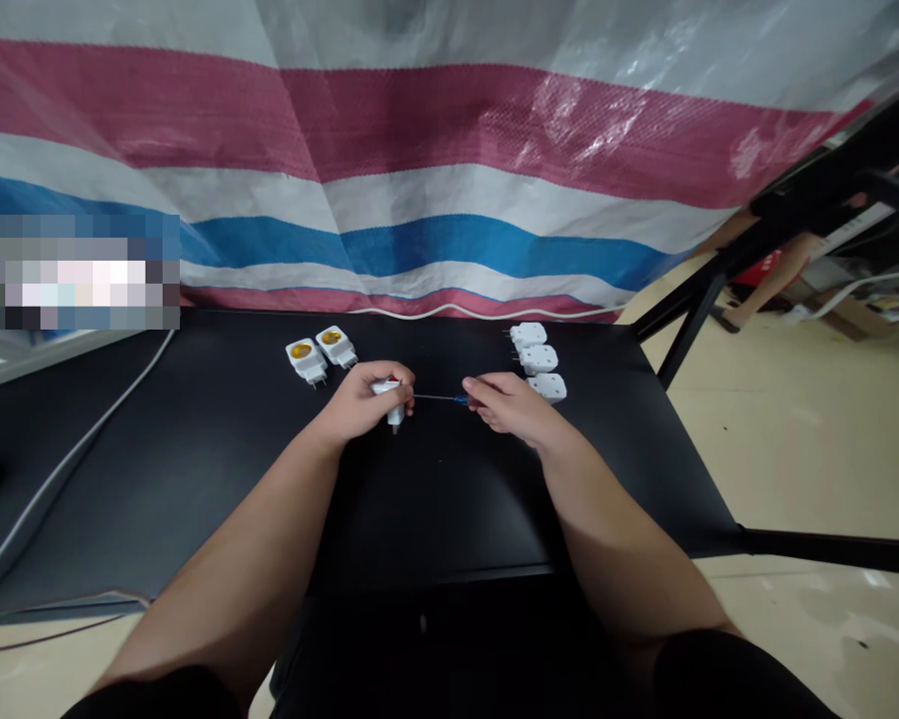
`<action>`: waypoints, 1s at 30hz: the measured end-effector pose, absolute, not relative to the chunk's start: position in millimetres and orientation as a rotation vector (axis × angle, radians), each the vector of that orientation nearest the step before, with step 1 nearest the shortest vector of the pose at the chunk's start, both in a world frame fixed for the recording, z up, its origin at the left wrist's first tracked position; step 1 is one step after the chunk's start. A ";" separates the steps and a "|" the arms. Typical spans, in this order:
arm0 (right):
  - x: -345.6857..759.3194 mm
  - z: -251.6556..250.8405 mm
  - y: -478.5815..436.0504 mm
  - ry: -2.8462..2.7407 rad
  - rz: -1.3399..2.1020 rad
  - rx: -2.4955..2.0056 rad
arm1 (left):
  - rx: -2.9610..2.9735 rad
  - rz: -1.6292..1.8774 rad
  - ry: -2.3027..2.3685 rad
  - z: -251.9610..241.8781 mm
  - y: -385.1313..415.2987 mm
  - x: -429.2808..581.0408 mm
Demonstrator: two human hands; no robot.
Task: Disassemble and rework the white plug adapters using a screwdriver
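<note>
My left hand (367, 401) is closed around a white plug adapter (395, 411), a bit of red showing at its top. In my right hand (507, 404) is a screwdriver (460, 399) with a blue collar; its thin metal shaft points left and reaches the adapter in my left hand. My fingers cover most of the handle. Just past my right hand, three white plug adapters (538, 359) stand in a column, pins to the left. Beyond my left hand lie two white plug adapters, one (305, 359) beside the other (336, 346), each with a round yellow face.
The black table (217, 469) ends at its front edge near my body. A white cable (82, 439) runs along the left side from a pixelated device. A striped plastic sheet (435, 120) hangs behind. Black frame bars (693, 325) stand at the right, with a person's leg (783, 270) beyond.
</note>
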State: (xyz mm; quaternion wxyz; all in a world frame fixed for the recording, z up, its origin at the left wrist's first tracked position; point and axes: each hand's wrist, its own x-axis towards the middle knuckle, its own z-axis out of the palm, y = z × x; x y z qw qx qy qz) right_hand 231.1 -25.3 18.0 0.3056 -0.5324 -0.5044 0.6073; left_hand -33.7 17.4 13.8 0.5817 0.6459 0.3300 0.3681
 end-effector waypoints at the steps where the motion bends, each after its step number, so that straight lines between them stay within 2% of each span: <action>1: 230.7 16.8 -25.2 -1.348 1.576 -1.401 | 1.504 0.867 0.775 13.4 17.6 -33.6; 8: 228.6 20.6 -25.1 -1.574 1.172 -1.387 | 1.437 0.879 0.796 12.5 17.3 -32.1; 23: 230.6 37.0 -34.4 -1.800 0.755 -1.102 | 1.364 0.712 0.667 8.2 18.3 -36.5; 26: 230.9 35.4 -35.7 -1.765 0.730 -1.127 | 1.352 0.660 0.637 9.6 17.4 -36.0; 30: 228.5 30.9 -35.3 -1.661 0.871 -1.207 | 1.357 0.686 0.630 12.3 15.6 -34.3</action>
